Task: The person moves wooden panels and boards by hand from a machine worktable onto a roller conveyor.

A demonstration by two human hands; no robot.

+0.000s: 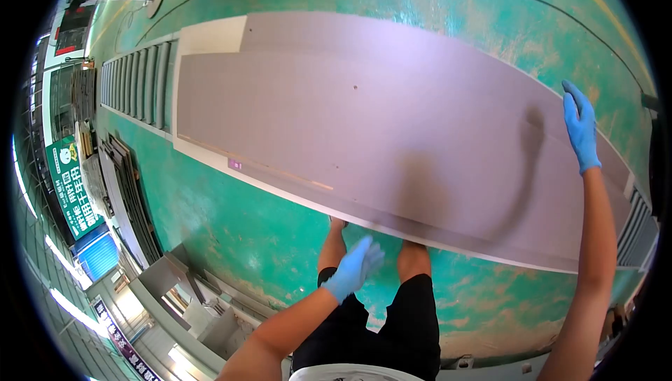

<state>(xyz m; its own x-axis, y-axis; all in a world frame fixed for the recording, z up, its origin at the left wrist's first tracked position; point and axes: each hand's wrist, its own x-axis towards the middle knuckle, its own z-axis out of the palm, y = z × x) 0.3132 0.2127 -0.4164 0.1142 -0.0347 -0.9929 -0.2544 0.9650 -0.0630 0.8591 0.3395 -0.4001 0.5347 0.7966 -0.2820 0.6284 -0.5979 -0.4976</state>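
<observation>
The left hand's (355,269) fingers, gloved and blurred, hold nothing, near the board's close edge. The right hand's (579,129) fingers, slightly parted, reach the far edge; contact is unclear. The large grey board (301,108) lies across the roller surface (143,83). Lower left, an open grey box (155,284) stands on the floor (189,220), its contents unclear.

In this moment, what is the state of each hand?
Left hand: open, holding nothing.
Right hand: open, at the panel's far edge; whether it touches cannot be told.
</observation>
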